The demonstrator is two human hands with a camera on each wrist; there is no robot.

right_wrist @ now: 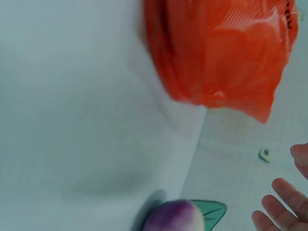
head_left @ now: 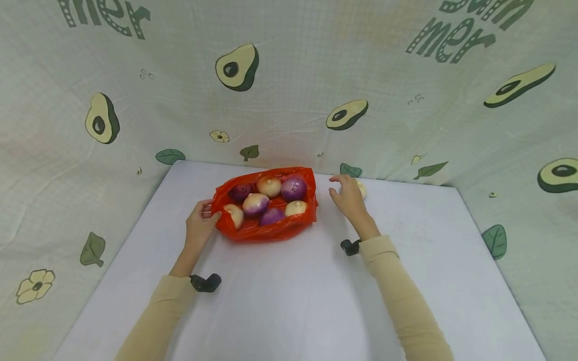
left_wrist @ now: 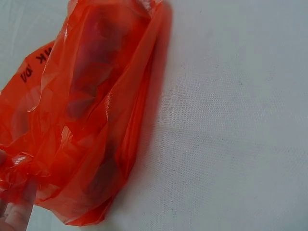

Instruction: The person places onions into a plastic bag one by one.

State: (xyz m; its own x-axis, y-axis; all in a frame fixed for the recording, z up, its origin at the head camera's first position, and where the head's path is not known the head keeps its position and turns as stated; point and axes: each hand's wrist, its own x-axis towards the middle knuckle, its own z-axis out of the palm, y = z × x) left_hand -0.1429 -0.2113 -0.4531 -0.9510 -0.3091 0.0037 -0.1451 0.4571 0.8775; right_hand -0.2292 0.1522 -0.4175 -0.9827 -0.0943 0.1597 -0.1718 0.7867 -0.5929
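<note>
A red plastic bag (head_left: pixel 289 230) lies on the white table with its mouth facing up. Several round purple-and-cream onions (head_left: pixel 256 205) show inside it. My left hand (head_left: pixel 200 225) grips the bag's left edge, and in the left wrist view the thumb (left_wrist: pixel 21 207) presses into crumpled plastic. To the right of the bag, my right hand (head_left: pixel 349 198) is raised with fingers spread and loosely bent, nothing between them. One loose onion (head_left: pixel 363 189) sits at the table's back, partly hidden behind that hand; the right wrist view shows this onion (right_wrist: pixel 175 217) as purple and pale.
A white-covered table (head_left: pixel 280 301) stretches out in front of the bag. A hanging cloth (head_left: pixel 289 100) printed with avocados and leaves rises along its back edge and sides. A black wrist camera (head_left: pixel 206 283) sits on the left wrist, another camera (head_left: pixel 349 247) on the right.
</note>
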